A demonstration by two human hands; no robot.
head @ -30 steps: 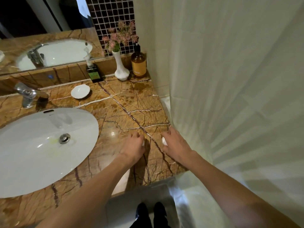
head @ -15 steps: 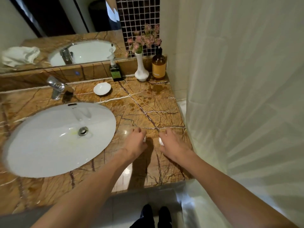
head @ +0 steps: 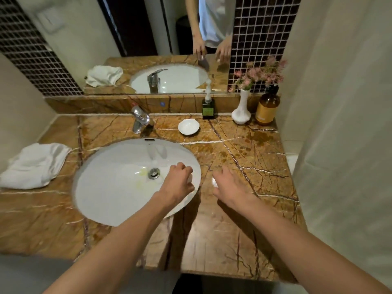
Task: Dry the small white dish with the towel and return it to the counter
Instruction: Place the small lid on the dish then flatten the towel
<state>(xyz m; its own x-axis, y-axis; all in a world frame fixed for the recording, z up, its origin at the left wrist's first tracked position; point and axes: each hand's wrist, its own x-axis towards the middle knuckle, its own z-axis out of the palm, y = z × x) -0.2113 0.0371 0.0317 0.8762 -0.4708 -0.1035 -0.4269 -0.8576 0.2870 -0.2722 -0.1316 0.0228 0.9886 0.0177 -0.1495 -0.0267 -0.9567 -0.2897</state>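
The small white dish [head: 188, 126] sits empty on the brown marble counter [head: 244, 219], behind the sink and right of the faucet. A crumpled white towel [head: 35, 165] lies on the counter's far left end. My left hand [head: 180, 183] hovers over the sink's right rim with its fingers curled in. Just to its right, my right hand [head: 230, 185] is above the counter with loose fingers. Both hands are well short of the dish and far from the towel. A small white bit shows by each thumb; I cannot tell what it is.
A white oval sink [head: 118, 177] fills the counter's middle, with a chrome faucet [head: 140, 119] behind it. Along the back right stand a green bottle [head: 208, 108], a white vase of pink flowers [head: 241, 111] and an amber bottle [head: 267, 109]. A pale curtain [head: 339, 124] hangs on the right.
The view has swung left, bringing the towel into sight. Both hands have moved left along the counter; my left hand is now over the sink's rim.
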